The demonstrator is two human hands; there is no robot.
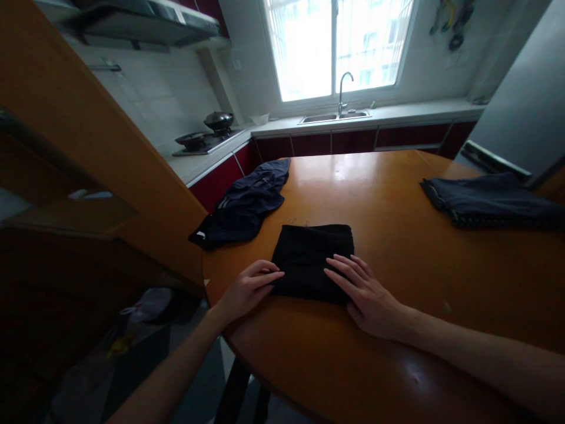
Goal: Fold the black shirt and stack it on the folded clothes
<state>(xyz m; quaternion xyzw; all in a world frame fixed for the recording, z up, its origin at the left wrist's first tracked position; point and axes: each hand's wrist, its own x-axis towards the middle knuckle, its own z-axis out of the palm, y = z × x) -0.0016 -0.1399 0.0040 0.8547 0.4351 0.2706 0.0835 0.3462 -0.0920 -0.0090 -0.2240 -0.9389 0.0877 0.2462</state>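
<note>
A black cloth (309, 265), folded into a flat, nearly square bundle, lies on the wooden table in front of me. At its left edge, my left hand (247, 291) touches the fabric with fingers stretched out. My right hand (368, 294) rests over the bundle's right side, palm down, its fingers spread and lying on the cloth. The thumb of that hand is beside the lower right corner. What kind of garment the black cloth is does not show in its folded state.
A crumpled dark blue garment (251, 203) lies at the table's left edge. Folded dark clothing (494, 200) sits at the far right of the round-edged table (353, 188). Behind are a stove with a pan (219, 121), a sink (320, 118) and a counter. Bags (150, 303) lie on the floor at left.
</note>
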